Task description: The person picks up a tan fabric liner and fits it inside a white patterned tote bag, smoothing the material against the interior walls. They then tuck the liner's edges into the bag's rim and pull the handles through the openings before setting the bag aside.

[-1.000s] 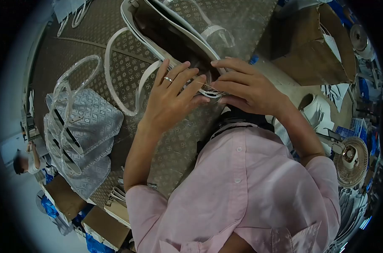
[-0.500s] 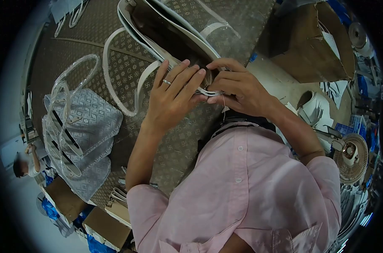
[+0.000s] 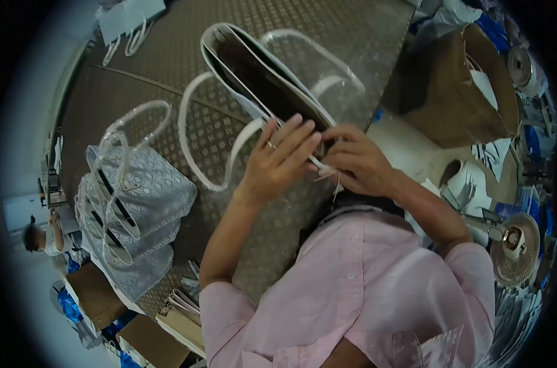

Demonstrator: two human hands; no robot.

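An open white handbag [image 3: 246,92] with a dark lining lies on the patterned table, its mouth facing me and its white strap handles spread to both sides. My left hand [image 3: 277,161], with a ring on one finger, is closed on the near end of the bag's rim, fingers over the edge and thumb beneath. Pinching the same near corner, my right hand [image 3: 363,161] has its fingers curled around the edge. A thin strip or thread hangs below the fingertips. What lies between the fingers is partly hidden.
Silvery patterned bags [image 3: 146,196] with plastic-wrapped handles lie on the table [image 3: 229,214] at left. A large cardboard box [image 3: 438,98] stands at right, near a fan [image 3: 515,248]. More boxes [image 3: 152,343] sit at lower left. Another person [image 3: 44,236] is at far left.
The whole view has shifted, so the bag, hands and table appear lower and farther right. Both hands stay at the bag's near corner, with fingers slightly moved.
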